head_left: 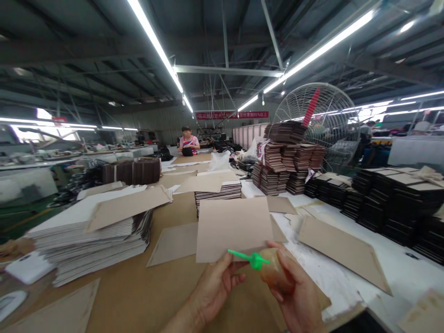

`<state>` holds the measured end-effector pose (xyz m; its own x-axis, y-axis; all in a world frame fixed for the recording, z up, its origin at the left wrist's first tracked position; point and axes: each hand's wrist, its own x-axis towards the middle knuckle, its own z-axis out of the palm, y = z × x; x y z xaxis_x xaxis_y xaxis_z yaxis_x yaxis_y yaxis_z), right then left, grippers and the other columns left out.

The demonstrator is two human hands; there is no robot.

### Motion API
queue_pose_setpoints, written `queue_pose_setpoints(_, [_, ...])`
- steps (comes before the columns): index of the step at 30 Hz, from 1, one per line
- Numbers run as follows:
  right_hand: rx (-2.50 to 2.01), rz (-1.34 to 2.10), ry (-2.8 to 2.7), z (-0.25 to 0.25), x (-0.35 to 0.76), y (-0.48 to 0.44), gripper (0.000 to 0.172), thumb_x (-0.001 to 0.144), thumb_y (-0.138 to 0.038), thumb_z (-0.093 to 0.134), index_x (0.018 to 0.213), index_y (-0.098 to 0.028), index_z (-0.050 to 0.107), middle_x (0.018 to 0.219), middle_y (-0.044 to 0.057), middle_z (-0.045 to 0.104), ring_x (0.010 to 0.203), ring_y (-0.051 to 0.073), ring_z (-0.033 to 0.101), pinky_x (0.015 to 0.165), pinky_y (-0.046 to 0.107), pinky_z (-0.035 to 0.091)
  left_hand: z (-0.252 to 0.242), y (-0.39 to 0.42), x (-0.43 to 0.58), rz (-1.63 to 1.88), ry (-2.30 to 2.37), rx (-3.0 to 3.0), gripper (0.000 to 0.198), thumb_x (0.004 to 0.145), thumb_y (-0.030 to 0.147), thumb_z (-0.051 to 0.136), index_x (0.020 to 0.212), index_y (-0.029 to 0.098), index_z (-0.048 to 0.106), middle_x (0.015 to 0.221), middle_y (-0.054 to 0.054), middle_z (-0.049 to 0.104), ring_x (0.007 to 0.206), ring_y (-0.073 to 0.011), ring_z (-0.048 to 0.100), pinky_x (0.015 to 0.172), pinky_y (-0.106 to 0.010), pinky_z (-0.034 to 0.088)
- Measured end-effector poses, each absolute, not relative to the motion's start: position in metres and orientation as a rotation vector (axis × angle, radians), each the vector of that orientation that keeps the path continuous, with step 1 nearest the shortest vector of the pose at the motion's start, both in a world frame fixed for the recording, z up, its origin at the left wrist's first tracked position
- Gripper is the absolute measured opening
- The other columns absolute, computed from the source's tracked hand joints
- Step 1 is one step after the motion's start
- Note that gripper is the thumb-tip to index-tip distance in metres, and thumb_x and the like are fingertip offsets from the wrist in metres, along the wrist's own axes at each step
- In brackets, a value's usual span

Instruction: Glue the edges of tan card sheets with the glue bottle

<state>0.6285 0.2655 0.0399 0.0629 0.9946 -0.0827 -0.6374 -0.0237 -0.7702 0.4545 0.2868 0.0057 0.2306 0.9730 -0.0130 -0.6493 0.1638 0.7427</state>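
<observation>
My left hand (217,289) grips the lower edge of a flat beige cardboard sheet (234,226), which is tilted up in front of me. In my right hand (294,286) is a squeeze glue bottle (275,270) with amber contents. Its green nozzle (255,260) points left, with the tip over the sheet's lower edge near my left thumb. Both hands are above the brown tabletop (138,296). Behind the raised sheet stands a stack of similar boards (218,187), partly hidden by it.
A tall stack of white-edged sheets (104,236) stands left, with a board (130,208) on top. Another board (343,247) lies right. Brown bundles (280,162), black stacks (391,199) and a large caged fan (322,125) are beyond. A person (189,142) works at the far end.
</observation>
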Motion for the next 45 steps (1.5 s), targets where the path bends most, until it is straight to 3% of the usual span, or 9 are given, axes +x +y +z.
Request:
queue_pose_setpoints(3, [-0.778,1.423,-0.615,0.035,0.640,0.263,0.047,0.073,-0.044,0.072,0.113,-0.019,0.065,0.084,0.003,0.064,0.054,0.011,0.047,0.034,0.015,0.027,0.002,0.297,0.448,1.321,0.597,0.611,0.014,0.087,0.028,0.068,0.095,0.018,0.067,0.114,-0.011,0.069,0.099,-0.0242,0.066,0.072,-0.029,0.056])
queue_pose_setpoints(9, [-0.810,1.323,-0.516,0.026,0.677,0.259,0.038,0.072,-0.039,0.071,0.103,-0.017,0.070,0.116,0.008,0.064,0.061,0.012,0.055,0.032,0.016,0.030,-0.006,0.315,0.427,1.417,0.620,0.518,0.011,0.091,0.022,0.062,0.100,0.016,0.063,0.111,-0.011,0.068,0.097,-0.0221,0.068,0.074,-0.029,0.058])
queue_pose_setpoints(15, [-0.864,1.261,-0.412,0.023,0.692,0.253,0.037,0.069,-0.037,0.073,0.101,-0.018,0.070,0.118,0.007,0.064,0.071,0.017,0.060,0.033,0.015,0.033,-0.011,0.322,0.421,1.433,0.633,0.494,0.008,0.091,0.021,0.061,0.097,0.015,0.062,0.110,-0.011,0.068,0.096,-0.0209,0.068,0.075,-0.028,0.059])
queue_pose_setpoints(20, [-0.875,1.246,-0.420,0.021,0.696,0.252,0.033,0.068,-0.037,0.073,0.096,-0.020,0.071,0.108,0.006,0.068,0.066,0.016,0.059,0.032,0.015,0.033,-0.008,0.317,0.423,1.385,0.660,0.579,0.012,0.091,0.022,0.059,0.099,0.015,0.063,0.109,-0.011,0.069,0.092,-0.0195,0.068,0.080,-0.031,0.057])
queue_pose_setpoints(28, [-0.780,1.273,-0.659,0.056,0.716,0.261,0.035,0.075,-0.039,0.067,0.100,-0.014,0.069,0.118,0.014,0.064,0.063,0.016,0.057,0.033,0.016,0.028,0.032,0.328,0.406,1.269,0.773,0.886,0.027,0.070,0.017,0.071,0.097,0.015,0.068,0.091,-0.005,0.074,0.076,-0.0193,0.067,0.067,-0.028,0.054])
queue_pose_setpoints(33, [-0.805,1.346,-0.818,0.082,0.710,0.263,0.033,0.074,-0.041,0.068,0.098,-0.018,0.070,0.128,0.009,0.060,0.059,0.013,0.056,0.035,0.017,0.029,0.069,0.343,0.396,0.962,0.762,1.115,0.038,0.062,0.014,0.070,0.099,0.010,0.070,0.090,-0.010,0.074,0.071,-0.0221,0.067,0.060,-0.027,0.050])
queue_pose_setpoints(35, [-0.813,1.411,-0.866,0.084,0.705,0.263,0.034,0.072,-0.040,0.070,0.099,-0.019,0.069,0.124,0.007,0.061,0.057,0.011,0.054,0.036,0.017,0.031,0.077,0.346,0.398,0.824,0.747,1.167,0.039,0.059,0.014,0.068,0.098,0.009,0.071,0.088,-0.012,0.074,0.069,-0.0236,0.067,0.059,-0.028,0.050])
queue_pose_setpoints(41, [-0.817,1.650,-0.930,0.073,0.699,0.264,0.044,0.071,-0.037,0.072,0.108,-0.015,0.068,0.075,0.006,0.065,0.061,0.017,0.059,0.047,0.021,0.044,0.084,0.345,0.409,0.590,0.744,1.188,0.031,0.056,0.012,0.069,0.086,0.008,0.073,0.080,-0.014,0.073,0.061,-0.0262,0.067,0.056,-0.031,0.051])
queue_pose_setpoints(45, [-0.703,1.674,-0.780,0.067,0.698,0.267,0.055,0.075,-0.036,0.069,0.123,-0.012,0.061,0.067,0.004,0.060,0.046,0.010,0.048,0.034,0.015,0.031,0.080,0.347,0.405,0.768,0.736,1.146,0.028,0.074,0.028,0.070,0.096,0.010,0.072,0.088,-0.012,0.073,0.070,-0.0231,0.068,0.065,-0.030,0.052])
